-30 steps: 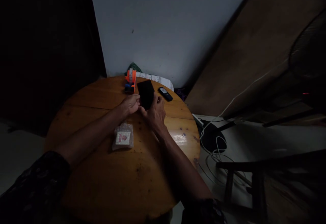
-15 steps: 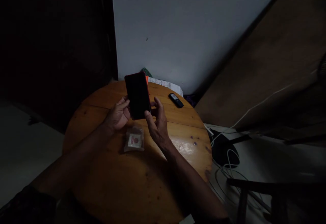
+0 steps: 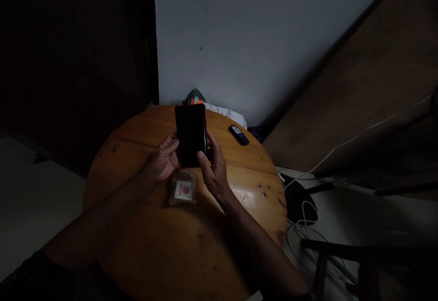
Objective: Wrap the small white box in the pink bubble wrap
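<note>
Between my two hands, above the round wooden table [image 3: 137,200], stands a smartphone [image 3: 190,134] with a dark screen and a red-edged case. My left hand [image 3: 164,160] grips its left edge, the thumb on the front. My right hand [image 3: 215,166] holds the lower right side, its thumb near the bottom corner of the screen and the other fingers partly hidden behind. Below the phone, a small clear plastic packet [image 3: 183,189] with a pale, red-marked piece inside lies on the tabletop.
A black keypad phone or handset [image 3: 238,134] lies at the table's back right. Printed paper [image 3: 227,113] and a green bag [image 3: 194,95] sit along the wall. White cables [image 3: 304,219] trail on the floor at right, near a dark wooden chair or stool [image 3: 335,248].
The smartphone has shifted slightly right and down and now stands straighter. My right fingers have closed onto its side. More of the green bag shows behind it.
</note>
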A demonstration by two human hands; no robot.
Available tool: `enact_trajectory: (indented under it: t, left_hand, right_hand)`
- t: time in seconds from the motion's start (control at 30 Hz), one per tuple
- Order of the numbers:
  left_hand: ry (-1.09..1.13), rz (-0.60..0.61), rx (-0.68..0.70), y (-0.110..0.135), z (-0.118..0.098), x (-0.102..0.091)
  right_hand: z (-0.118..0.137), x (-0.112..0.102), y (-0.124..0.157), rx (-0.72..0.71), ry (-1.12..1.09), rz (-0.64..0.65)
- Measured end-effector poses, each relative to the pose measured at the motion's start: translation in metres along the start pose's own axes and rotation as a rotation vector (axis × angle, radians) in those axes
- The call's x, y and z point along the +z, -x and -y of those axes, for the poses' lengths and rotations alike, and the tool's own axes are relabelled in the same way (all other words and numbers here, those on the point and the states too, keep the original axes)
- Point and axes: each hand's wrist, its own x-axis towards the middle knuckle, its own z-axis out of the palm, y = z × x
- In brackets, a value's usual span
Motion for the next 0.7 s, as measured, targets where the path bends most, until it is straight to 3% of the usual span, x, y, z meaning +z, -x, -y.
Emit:
enact_trajectory:
  t: [0.23,0.7]
  left_hand:
    - [0.154,0.047,-0.001,0.0033,0.0,0.0008]
    - [0.192,0.069,-0.051,0.0027,-0.0075,-0.0027]
  right_hand:
    - [-0.0016,-0.0017,-0.0006,-0.015,-0.101,-0.019]
    - [-0.0028,-0.0055,-0.0026,0.027,-0.158,0.063]
